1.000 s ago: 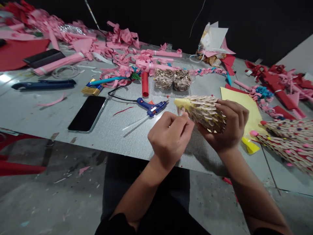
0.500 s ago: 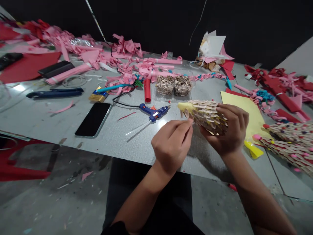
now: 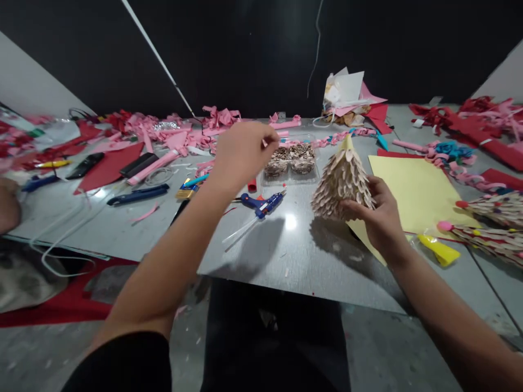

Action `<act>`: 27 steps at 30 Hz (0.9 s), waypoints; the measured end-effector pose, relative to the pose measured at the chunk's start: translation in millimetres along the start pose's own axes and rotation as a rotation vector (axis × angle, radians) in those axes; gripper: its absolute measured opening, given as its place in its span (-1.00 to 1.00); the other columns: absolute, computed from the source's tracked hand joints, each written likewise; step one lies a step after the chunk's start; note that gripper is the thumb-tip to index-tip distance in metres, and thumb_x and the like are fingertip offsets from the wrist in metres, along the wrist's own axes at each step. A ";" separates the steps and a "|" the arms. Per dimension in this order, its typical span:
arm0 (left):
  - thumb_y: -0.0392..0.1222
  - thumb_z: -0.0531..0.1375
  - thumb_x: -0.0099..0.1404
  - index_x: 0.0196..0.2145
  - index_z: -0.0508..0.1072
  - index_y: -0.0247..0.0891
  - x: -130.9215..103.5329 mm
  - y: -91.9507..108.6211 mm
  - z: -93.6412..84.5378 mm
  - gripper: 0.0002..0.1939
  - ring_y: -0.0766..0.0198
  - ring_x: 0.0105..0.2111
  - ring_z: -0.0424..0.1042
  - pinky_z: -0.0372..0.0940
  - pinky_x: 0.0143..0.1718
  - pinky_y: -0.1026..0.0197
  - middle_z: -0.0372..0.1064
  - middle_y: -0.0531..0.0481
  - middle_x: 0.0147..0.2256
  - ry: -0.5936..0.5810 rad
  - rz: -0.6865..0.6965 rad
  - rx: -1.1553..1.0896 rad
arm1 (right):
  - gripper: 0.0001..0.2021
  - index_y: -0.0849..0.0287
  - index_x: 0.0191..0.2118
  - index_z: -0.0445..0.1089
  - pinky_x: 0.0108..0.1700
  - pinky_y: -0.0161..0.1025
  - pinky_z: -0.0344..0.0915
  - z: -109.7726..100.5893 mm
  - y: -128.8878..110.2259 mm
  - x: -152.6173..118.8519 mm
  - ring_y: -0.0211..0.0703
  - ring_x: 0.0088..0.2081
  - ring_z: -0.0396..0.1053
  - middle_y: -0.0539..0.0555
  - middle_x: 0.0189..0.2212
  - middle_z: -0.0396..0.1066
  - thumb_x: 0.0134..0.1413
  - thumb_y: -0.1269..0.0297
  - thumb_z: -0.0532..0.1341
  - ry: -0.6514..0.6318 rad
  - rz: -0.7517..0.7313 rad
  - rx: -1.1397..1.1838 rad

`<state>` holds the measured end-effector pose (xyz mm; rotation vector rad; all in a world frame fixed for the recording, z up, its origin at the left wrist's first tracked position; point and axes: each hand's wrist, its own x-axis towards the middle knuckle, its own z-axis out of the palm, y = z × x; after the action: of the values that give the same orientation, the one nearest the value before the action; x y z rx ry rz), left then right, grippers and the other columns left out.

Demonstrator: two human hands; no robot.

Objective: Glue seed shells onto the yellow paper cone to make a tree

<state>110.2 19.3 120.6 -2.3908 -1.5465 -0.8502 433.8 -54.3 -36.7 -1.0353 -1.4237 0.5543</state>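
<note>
My right hand (image 3: 382, 218) grips a cone-shaped craft tree (image 3: 341, 182) from its right side, holding it nearly upright above the table. Overlapping pale flakes cover the cone, and its yellow paper tip shows bare at the top. My left hand (image 3: 247, 155) is raised, its fingers curled together beside a clear plastic container (image 3: 312, 177) with heaps of similar flakes (image 3: 301, 157). Whatever those fingers may hold is hidden. Below the container lies a blue hot glue gun (image 3: 263, 206) with a clear glue stick (image 3: 239, 234) out of its back.
Yellow paper (image 3: 420, 190) and a yellow balloon-like piece (image 3: 441, 250) lie at right, near decorated flake cones (image 3: 486, 239). Pink and red paper scraps (image 3: 180, 136) line the back. A dark blue stapler-like tool (image 3: 139, 194) lies left. Another person's arm (image 3: 8, 207) enters at the left edge.
My left hand has left the cone's tip and moved up and left to the flake container. The cone has turned from lying sideways to nearly upright in my right hand.
</note>
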 end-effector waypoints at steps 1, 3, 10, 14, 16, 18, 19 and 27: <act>-0.27 0.26 0.55 0.06 0.79 -0.11 30.5 -14.2 16.1 -0.69 -0.01 0.01 0.64 0.45 0.13 -0.04 0.74 -0.12 0.02 -0.163 -0.043 0.052 | -0.37 -0.10 0.28 0.41 0.01 0.09 0.67 4.1 3.5 -0.6 0.12 0.05 0.65 0.08 0.12 0.62 0.17 -0.02 0.57 -0.009 0.017 0.045; -0.35 0.26 0.48 0.15 0.77 -0.19 77.4 -33.5 47.9 -0.60 -0.02 0.11 0.61 0.42 0.21 -0.01 0.72 -0.18 0.10 -0.419 -0.077 0.130 | -0.36 -0.10 0.26 0.41 0.11 0.15 0.66 11.6 6.2 -1.6 0.14 0.12 0.64 0.09 0.15 0.61 0.14 -0.03 0.58 -0.023 0.074 0.120; -0.11 0.42 0.56 0.04 0.70 -0.27 108.4 -50.6 105.0 -0.78 0.00 0.13 0.63 0.50 0.28 -0.13 0.68 -0.15 0.08 -0.662 -0.085 0.226 | -0.21 -0.07 0.17 0.44 0.41 0.38 0.51 23.1 -4.5 -5.0 0.27 0.25 0.62 0.15 0.17 0.63 -0.16 -0.02 0.73 -0.080 0.319 0.241; 0.07 0.41 0.61 0.12 0.64 -0.28 111.3 -50.6 118.3 -0.63 -0.04 0.19 0.61 0.51 0.31 -0.24 0.61 -0.19 0.16 -0.700 -0.080 0.255 | -0.18 -0.08 0.16 0.45 0.47 0.45 0.41 26.4 -8.0 -8.4 0.30 0.27 0.58 0.15 0.18 0.61 -0.21 -0.08 0.75 -0.127 0.344 0.221; 0.09 0.40 0.62 0.15 0.63 -0.27 113.3 -49.1 123.6 -0.61 -0.05 0.20 0.60 0.51 0.31 -0.24 0.60 -0.19 0.18 -0.697 -0.084 0.259 | -0.18 -0.08 0.16 0.47 0.46 0.45 0.41 27.4 -8.5 -9.8 0.31 0.26 0.57 0.16 0.18 0.60 -0.22 -0.12 0.74 -0.132 0.335 0.172; 0.08 0.41 0.60 0.12 0.64 -0.28 113.7 -48.0 126.6 -0.62 -0.04 0.18 0.61 0.50 0.30 -0.22 0.62 -0.19 0.15 -0.683 -0.089 0.248 | -0.19 -0.09 0.16 0.47 0.42 0.44 0.45 27.8 -9.3 -11.1 0.30 0.24 0.58 0.17 0.17 0.59 -0.20 -0.15 0.73 -0.139 0.314 0.120; 0.05 0.43 0.57 0.07 0.67 -0.27 113.2 -48.1 126.9 -0.66 -0.04 0.16 0.62 0.48 0.30 -0.19 0.64 -0.18 0.10 -0.666 -0.092 0.238 | -0.19 -0.09 0.16 0.47 0.40 0.43 0.46 27.9 -10.1 -11.7 0.30 0.23 0.58 0.17 0.16 0.59 -0.19 -0.17 0.73 -0.149 0.300 0.101; -0.27 0.27 0.37 0.06 0.76 -0.31 101.1 -67.3 113.3 -0.63 -0.05 0.06 0.55 0.35 0.19 0.03 0.70 -0.28 0.04 -0.437 -0.125 0.107 | -0.14 -0.10 0.16 0.44 0.46 0.44 0.41 31.7 -18.5 -17.8 0.33 0.27 0.57 0.17 0.19 0.59 -0.25 -0.10 0.76 -0.242 0.263 0.059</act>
<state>123.1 177.6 71.7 -2.5369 -1.8514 -0.2571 396.4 -70.5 -35.6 -1.1459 -1.4789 0.9335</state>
